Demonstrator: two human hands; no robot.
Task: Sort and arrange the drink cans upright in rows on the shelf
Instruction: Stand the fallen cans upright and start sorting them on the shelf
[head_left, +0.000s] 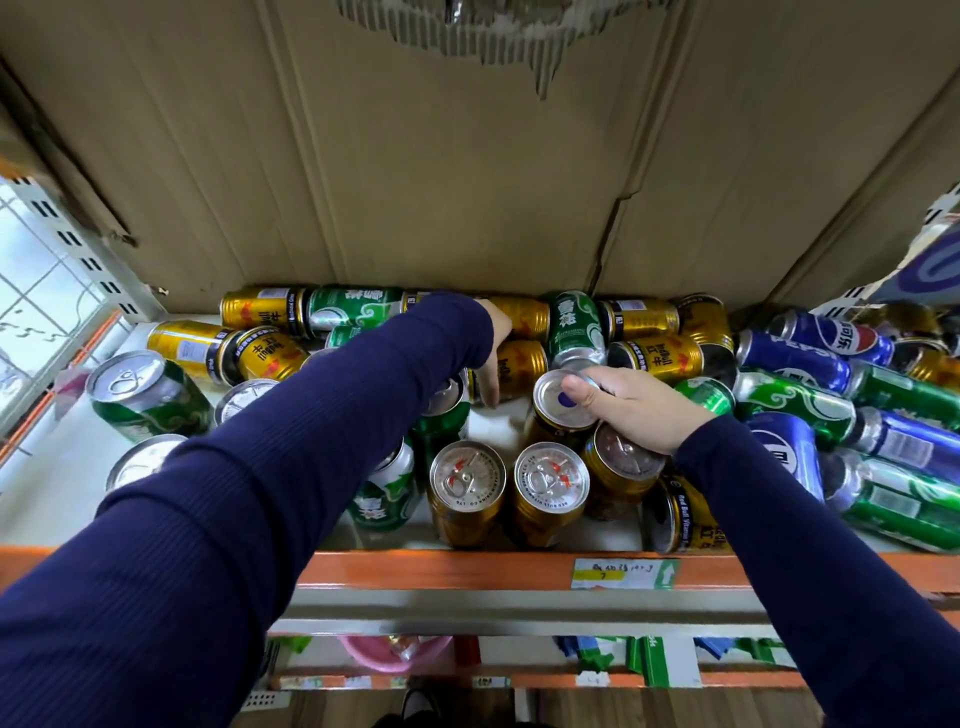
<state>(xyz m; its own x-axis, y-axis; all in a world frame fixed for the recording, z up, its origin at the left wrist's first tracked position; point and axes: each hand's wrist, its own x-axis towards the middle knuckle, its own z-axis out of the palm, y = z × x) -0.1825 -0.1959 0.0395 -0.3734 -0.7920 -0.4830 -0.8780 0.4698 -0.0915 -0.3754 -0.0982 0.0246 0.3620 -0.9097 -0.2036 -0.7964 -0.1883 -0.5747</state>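
You are mid-sort, building the gold block at the front of the shelf (519, 569). Your right hand (639, 405) pinches the held gold can (563, 415) by its rim, thumb on the lid and fingers down the far side. It stands upright, just behind the front pair.

Your left hand (493, 343) reaches deeper, its fingers curled over the end of a lying gold can (524, 364); the sleeve hides part of that grip.

Next, I judge, you should seat the held can square in line with its neighbours. Then tip the lying one upright and bring it forward without knocking the heap behind.

- **Gold, upright:** four, counting the one you hold.
- **Gold, on their sides:** roughly nine.
- **Green cans** (441, 415)**:** about five upright on the left and about seven lying.
- **Blue cans** (795, 358)**:** at least four lying at the right, where the pile hides more.
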